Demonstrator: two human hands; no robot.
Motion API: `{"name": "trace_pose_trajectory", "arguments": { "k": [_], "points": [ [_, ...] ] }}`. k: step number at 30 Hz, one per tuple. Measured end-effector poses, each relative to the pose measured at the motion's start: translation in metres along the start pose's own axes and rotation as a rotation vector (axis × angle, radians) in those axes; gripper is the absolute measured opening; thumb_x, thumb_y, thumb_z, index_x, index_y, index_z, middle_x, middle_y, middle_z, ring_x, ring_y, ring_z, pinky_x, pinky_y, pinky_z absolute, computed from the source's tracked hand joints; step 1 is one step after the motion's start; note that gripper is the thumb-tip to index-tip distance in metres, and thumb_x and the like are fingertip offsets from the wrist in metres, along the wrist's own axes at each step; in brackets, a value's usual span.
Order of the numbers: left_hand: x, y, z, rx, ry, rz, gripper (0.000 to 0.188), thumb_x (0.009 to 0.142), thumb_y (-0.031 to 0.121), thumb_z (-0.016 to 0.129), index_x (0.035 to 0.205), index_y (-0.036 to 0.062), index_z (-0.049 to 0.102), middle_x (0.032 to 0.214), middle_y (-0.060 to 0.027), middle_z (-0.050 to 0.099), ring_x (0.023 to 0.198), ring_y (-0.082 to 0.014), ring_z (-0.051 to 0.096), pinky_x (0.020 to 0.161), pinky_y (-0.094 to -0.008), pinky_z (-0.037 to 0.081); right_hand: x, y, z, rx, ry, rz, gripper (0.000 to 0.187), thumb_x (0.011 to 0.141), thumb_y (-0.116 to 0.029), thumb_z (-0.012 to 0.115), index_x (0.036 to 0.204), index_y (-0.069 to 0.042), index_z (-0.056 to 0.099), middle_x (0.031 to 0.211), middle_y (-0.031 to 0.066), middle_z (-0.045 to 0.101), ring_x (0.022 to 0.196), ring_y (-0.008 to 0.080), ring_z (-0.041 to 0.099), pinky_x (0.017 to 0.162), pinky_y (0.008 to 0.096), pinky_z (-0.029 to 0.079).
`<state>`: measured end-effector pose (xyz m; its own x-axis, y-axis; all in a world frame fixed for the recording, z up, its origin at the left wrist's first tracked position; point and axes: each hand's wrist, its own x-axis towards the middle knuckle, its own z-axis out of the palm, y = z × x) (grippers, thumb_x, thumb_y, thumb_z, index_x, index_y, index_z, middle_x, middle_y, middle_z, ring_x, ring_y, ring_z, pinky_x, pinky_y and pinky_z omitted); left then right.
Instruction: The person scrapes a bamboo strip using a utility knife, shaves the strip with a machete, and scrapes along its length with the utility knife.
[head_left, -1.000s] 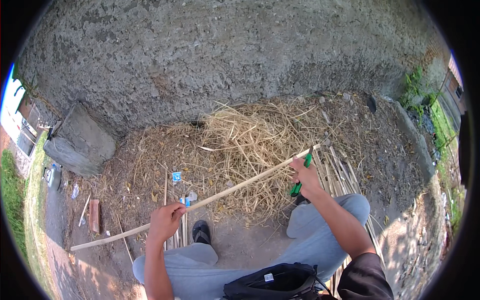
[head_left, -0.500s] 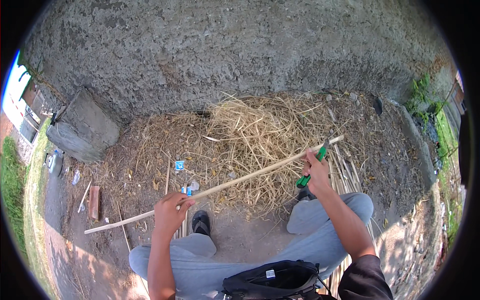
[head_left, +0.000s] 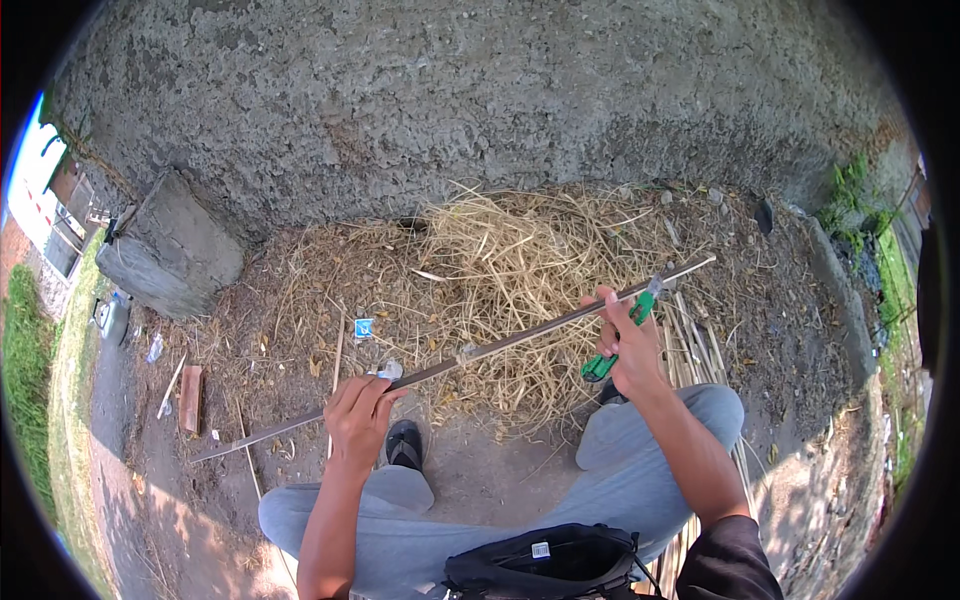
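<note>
A long, thin bamboo strip (head_left: 520, 335) slants across in front of me, its right end higher and farther away. Most of its upward side looks dark brown, with pale wood at the right tip. My left hand (head_left: 358, 415) is closed around it left of the middle. Closed on a green-handled knife (head_left: 598, 368), my right hand (head_left: 634, 355) also has its fingers against the strip near the right end. The knife's blade end lies at the strip. Beyond the strip is a heap of pale bamboo shavings (head_left: 510, 250).
A rough grey wall (head_left: 480, 100) rises behind the heap, with a concrete block (head_left: 180, 250) at left. Several cut strips (head_left: 695, 335) lie by my right leg. A reddish-brown brick (head_left: 190, 398) and a blue packet (head_left: 364, 328) are on the ground. A black bag (head_left: 545, 560) sits at my lap.
The strip has been turned so a dark side shows instead of the pale one. It has shifted slightly to the right, and my left hand has moved a little right along with it.
</note>
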<state>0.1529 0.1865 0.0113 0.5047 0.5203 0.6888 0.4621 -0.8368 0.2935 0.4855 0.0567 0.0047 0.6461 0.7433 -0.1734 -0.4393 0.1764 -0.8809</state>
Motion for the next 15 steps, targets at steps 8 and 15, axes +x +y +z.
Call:
{"name": "trace_pose_trajectory", "arguments": {
  "k": [8, 15],
  "points": [
    [-0.003, -0.001, 0.01, -0.039, 0.12, 0.04, 0.027, 0.063, 0.003, 0.082, 0.083, 0.0012, 0.065, 0.08, -0.0111, 0.064, 0.072, -0.0302, 0.062, 0.062, -0.0378, 0.05, -0.013, 0.013, 0.023, 0.035, -0.198, -0.053, 0.032, 0.099, -0.022, 0.055, 0.119, 0.003, 0.056, 0.11, 0.0266, 0.064, 0.046, 0.0048, 0.037, 0.045, 0.0228, 0.035],
    [0.022, 0.032, 0.013, 0.023, 0.002, -0.033, 0.038, 0.063, 0.012, 0.084, 0.094, 0.0016, 0.064, 0.101, -0.0121, 0.062, 0.095, -0.0316, 0.059, 0.084, -0.0434, 0.047, -0.012, 0.017, 0.035, 0.087, -0.031, -0.075, 0.021, 0.099, -0.021, 0.055, 0.095, -0.001, 0.059, 0.093, 0.0202, 0.069, 0.044, 0.0062, 0.037, 0.044, 0.0233, 0.034]
  ]
}}
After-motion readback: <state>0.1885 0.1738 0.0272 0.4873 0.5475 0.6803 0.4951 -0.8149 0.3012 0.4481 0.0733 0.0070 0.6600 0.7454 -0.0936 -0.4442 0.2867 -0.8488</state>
